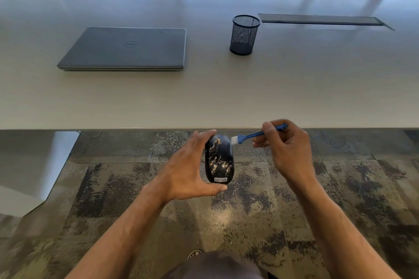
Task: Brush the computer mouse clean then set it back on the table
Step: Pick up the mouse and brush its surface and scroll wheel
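Brushing step: left hand (188,170) gripping Lenovo mouse (219,159) below tabletop (204,97) edge, right hand (283,142) pinching blue brush (256,135); next, sweeping bristles downward.

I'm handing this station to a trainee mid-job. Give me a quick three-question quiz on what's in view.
1. True or false: the computer mouse lies on the table.
2. Which hand holds the blue brush?
3. Multiple choice: the mesh pen cup stands A) on the closed laptop, B) right of it, C) on the carpet.

Key:
1. False; the left hand holds it in front of the table edge, above the carpet.
2. The right hand, bristles at the mouse's front.
3. B.
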### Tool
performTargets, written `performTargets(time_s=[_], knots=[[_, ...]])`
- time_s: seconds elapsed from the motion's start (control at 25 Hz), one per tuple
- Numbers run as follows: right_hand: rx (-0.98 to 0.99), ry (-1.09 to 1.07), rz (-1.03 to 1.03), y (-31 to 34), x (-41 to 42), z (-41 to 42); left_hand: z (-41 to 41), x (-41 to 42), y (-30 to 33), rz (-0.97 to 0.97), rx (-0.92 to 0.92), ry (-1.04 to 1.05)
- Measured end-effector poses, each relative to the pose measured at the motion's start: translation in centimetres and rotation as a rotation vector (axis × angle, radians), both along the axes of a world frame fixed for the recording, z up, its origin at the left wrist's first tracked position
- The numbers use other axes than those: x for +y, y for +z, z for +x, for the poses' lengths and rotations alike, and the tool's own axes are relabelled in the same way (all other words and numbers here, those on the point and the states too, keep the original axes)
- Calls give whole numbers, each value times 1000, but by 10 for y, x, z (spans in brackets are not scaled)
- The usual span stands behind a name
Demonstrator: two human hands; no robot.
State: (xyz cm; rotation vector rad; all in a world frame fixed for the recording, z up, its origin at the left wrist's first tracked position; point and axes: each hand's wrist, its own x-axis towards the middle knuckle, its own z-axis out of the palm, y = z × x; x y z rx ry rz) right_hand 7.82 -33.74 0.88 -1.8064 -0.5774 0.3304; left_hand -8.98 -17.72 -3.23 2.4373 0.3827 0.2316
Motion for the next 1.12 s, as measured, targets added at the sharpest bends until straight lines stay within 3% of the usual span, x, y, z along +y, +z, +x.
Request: performTargets(time_s=[0.2, 0.36, 0.52, 0.84, 1.04, 1.12], knots=[[12, 152, 19, 2, 10, -1, 2, -1, 0, -5, 13, -8], [-6, 79, 22, 3, 10, 10, 2, -3, 1, 12, -3, -17], [7, 185, 28, 0, 11, 6, 2, -3, 4, 9, -33, -37], [37, 172, 34, -2, 10, 9, 2, 0, 4, -2, -27, -44], [51, 71, 47, -5, 0, 8, 2, 2, 2, -8, -38, -31], [56, 144, 69, -7, -4, 0, 2, 4, 1, -5, -42, -33]])
